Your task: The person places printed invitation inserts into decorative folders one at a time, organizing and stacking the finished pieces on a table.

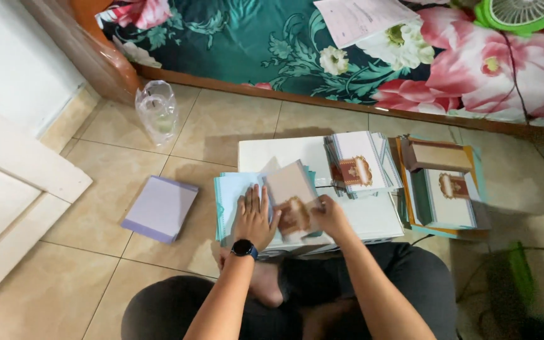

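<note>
My left hand flat, fingers spread, pressing pale blue sheets at frame centre. My right hand pinched narrow on lower edge of cream card with brown emblem, card tilted up over white board. Right fingertips hidden behind card. More card stacks right of centre; print too blurred to make out.

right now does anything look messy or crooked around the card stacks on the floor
Mostly orderly. The stack of cream cards with a brown emblem is fanned out, its edges not squared. The pile of cards on the orange folder is also uneven, with a brown-edged card lying skewed on top. No spill or damage shows.
</note>
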